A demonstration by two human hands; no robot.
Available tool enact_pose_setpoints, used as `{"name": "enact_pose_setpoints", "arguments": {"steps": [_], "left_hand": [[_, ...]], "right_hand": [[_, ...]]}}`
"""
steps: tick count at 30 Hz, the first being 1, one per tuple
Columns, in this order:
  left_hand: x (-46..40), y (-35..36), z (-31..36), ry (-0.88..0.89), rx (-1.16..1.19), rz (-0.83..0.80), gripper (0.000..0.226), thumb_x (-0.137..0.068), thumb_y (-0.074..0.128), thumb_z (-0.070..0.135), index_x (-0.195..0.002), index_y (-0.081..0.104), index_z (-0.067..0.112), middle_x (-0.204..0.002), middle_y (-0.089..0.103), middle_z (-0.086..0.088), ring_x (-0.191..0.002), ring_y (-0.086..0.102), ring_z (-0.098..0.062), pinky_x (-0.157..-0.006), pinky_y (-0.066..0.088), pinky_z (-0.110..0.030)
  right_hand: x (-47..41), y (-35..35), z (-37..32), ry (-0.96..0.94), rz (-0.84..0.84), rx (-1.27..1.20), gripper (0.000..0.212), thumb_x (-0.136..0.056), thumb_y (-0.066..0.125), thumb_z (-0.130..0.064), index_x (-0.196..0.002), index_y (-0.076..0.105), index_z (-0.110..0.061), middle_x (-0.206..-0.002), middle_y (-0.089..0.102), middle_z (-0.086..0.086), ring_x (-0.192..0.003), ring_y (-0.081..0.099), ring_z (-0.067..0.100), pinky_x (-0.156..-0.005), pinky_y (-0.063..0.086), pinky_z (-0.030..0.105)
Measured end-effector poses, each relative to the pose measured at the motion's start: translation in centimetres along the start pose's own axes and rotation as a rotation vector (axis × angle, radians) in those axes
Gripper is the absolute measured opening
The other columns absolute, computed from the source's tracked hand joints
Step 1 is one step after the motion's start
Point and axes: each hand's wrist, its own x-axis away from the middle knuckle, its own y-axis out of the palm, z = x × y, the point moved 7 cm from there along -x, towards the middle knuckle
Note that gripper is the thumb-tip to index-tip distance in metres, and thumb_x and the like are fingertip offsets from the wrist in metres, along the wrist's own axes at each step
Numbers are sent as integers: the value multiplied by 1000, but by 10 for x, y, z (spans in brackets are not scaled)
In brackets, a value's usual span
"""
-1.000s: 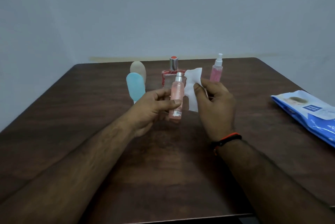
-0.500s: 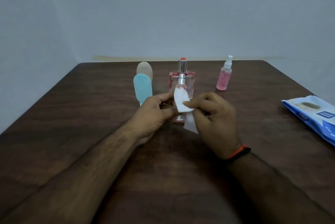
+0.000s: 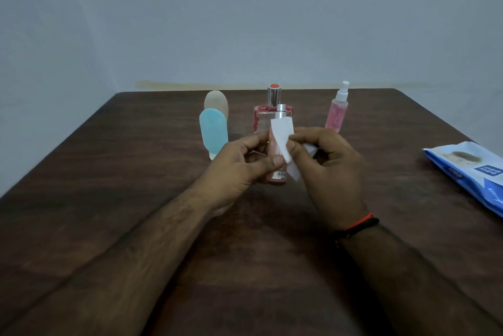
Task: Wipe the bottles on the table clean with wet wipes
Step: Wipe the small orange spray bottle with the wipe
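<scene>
Above a dark wooden counter, left hand fingers grip an upright pink bottle while right hand fingers pinch a white wipe against it.

dark wooden table, pale wall

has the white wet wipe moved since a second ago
Yes. The white wet wipe has come off the right of the small pink bottle onto its front.
</scene>
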Motion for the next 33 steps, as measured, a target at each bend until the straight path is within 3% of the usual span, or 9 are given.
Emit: {"name": "enact_pose_setpoints", "arguments": {"steps": [3,7,11,13,17,19,24,30,33], "left_hand": [[0,-3,3,19,42,10,45,-89,62,0,-134,58,8,-105,73,-4,-104,70,-25,-84,60,-40],[2,-6,6,27,59,14,36,-94,55,-4,-129,58,2,-87,74,7,-83,71,-9,-67,58,-25],[1,-8,2,-7,61,16,51,-85,66,6,-135,57,8,-110,71,-6,-105,69,-24,-87,58,-48],[2,-5,0,-26,52,-3,53,-83,67,7,-135,58,12,-115,69,-9,-107,69,-24,-88,59,-45],[4,5,-1,-11,21,-29,37,-83,66,7,-118,65,17,-106,69,-10,-97,70,-19,-83,60,-34],[4,3,0,5,31,-14,35,-84,66,8,-117,66,17,-101,68,-8,-95,69,-20,-81,59,-36],[1,-11,4,27,185,56,35,-86,61,5,-121,64,12,-116,70,-14,-103,71,-24,-81,61,-37],[2,-7,2,12,221,13,46,-86,61,8,-132,58,5,-124,66,-18,-111,67,-32,-86,60,-46],[6,5,-2,-49,137,-66,42,-83,64,8,-125,62,10,-125,64,-23,-110,67,-32,-87,59,-49]], "right_hand": [[4,3,-4,-59,-100,50,21,-83,73,-4,-102,73,-14,-99,70,-5,-94,65,3,-82,53,20],[5,6,-6,-187,-186,172,18,-83,73,-3,-96,77,-13,-95,68,-4,-87,62,2,-78,46,9],[-2,-12,-4,-151,10,115,15,-86,70,0,-96,76,-10,-97,66,-3,-93,61,-1,-83,47,11],[-2,-14,-7,-162,50,92,18,-88,68,0,-102,75,-8,-102,67,0,-99,63,4,-87,49,16],[1,-2,-12,-225,-31,124,26,-88,66,4,-112,72,-4,-116,67,4,-111,62,10,-97,48,18],[3,2,-12,-234,-81,128,30,-87,67,4,-116,71,-5,-121,67,4,-114,61,10,-100,47,19],[13,17,-11,-216,-315,153,44,-84,67,3,-126,66,-9,-131,63,3,-123,58,11,-105,47,29],[9,9,-14,-288,-153,159,30,-86,66,4,-114,73,-7,-118,70,5,-109,66,16,-94,54,33],[4,1,-11,-267,-42,147,33,-86,65,10,-114,72,-6,-118,70,5,-111,65,16,-95,54,33]]}}
